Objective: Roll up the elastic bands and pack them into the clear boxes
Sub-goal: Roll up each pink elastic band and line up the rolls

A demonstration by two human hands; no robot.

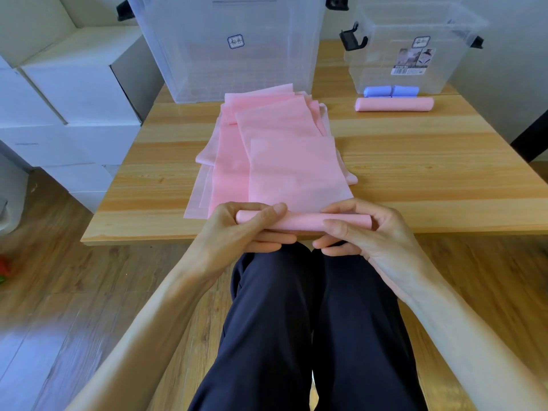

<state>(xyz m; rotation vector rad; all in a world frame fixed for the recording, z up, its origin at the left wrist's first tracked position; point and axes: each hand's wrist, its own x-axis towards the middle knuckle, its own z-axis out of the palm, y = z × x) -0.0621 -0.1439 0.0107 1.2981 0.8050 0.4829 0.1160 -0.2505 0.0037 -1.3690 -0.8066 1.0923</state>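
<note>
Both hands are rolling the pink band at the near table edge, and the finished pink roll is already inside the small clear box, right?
Not quite. The left hand and right hand do grip the pink band at the near edge, but the finished pink roll lies on the table in front of the small clear box, not inside it, as the head view shows.

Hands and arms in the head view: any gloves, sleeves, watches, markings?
Both are bare. The left hand and right hand wear no gloves, and no rings show. Both forearms are uncovered down to the frame's bottom edge: no sleeves, watch, bands or markings visible. The only clothing in view is dark navy trousers.
</note>
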